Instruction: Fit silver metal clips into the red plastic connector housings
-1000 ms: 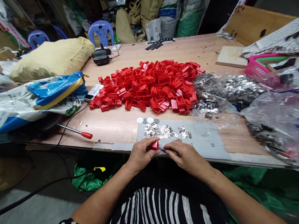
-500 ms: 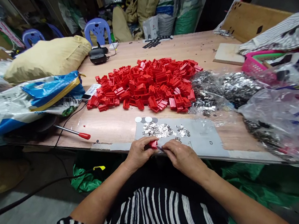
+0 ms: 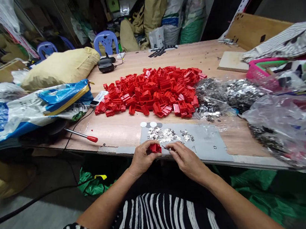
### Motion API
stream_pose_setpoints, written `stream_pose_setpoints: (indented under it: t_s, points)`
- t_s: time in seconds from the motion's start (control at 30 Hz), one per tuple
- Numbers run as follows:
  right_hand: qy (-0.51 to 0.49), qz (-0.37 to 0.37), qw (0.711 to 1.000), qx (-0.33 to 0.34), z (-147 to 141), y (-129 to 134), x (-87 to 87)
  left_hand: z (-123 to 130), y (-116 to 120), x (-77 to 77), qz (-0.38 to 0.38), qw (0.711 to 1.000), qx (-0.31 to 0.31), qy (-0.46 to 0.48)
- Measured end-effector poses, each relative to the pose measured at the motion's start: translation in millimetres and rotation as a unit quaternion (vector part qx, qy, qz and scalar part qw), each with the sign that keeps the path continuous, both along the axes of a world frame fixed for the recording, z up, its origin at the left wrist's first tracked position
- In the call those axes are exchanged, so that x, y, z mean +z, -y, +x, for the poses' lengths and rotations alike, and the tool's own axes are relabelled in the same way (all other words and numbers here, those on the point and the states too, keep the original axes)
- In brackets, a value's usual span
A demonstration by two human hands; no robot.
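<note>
My left hand (image 3: 143, 158) grips a small red plastic part (image 3: 155, 148) at the table's front edge. Just to its right, my right hand (image 3: 185, 159) pinches a thin metal tool (image 3: 165, 147), its tip a little apart from the red part. Beyond both hands, small silvery metal pieces (image 3: 162, 134) lie spread on a grey mat (image 3: 208, 141). A large heap of red plastic parts (image 3: 152, 92) covers the middle of the table.
Clear bags of metal pieces (image 3: 212, 95) lie right of the heap. A red-tipped lever (image 3: 92, 139) sticks out at the left, near a blue-white sack (image 3: 22, 109). A pink basket (image 3: 257, 70) stands at the right, and a black device (image 3: 106, 64) sits behind.
The metal tool has drawn back from the red part, with my right hand slightly farther right. More of the red part now shows in my left hand. The camera view has shifted a little.
</note>
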State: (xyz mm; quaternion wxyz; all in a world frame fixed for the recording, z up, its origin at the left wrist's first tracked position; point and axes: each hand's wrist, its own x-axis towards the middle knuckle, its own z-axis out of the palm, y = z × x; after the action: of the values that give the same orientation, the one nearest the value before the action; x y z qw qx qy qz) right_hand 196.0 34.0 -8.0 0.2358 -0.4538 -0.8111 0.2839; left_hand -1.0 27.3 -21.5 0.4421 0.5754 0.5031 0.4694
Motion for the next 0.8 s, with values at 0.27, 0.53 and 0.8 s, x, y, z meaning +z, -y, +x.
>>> stream_pose_setpoints:
  t_s: [0.27, 0.53, 0.8]
  points:
    - [-0.078, -0.107, 0.990, 0.048, 1, 3, 19.7, 12, 10, 17.0, -0.171, 0.908, 0.004, 0.382]
    - [-0.062, -0.091, 0.992, 0.065, -5, 3, 21.5, 21, 18, 15.2, -0.308, 0.780, 0.008, 0.545]
    - [-0.074, -0.047, 0.995, 0.038, -7, 4, 22.3, 28, 20, 19.8, -0.325, 0.754, 0.034, 0.570]
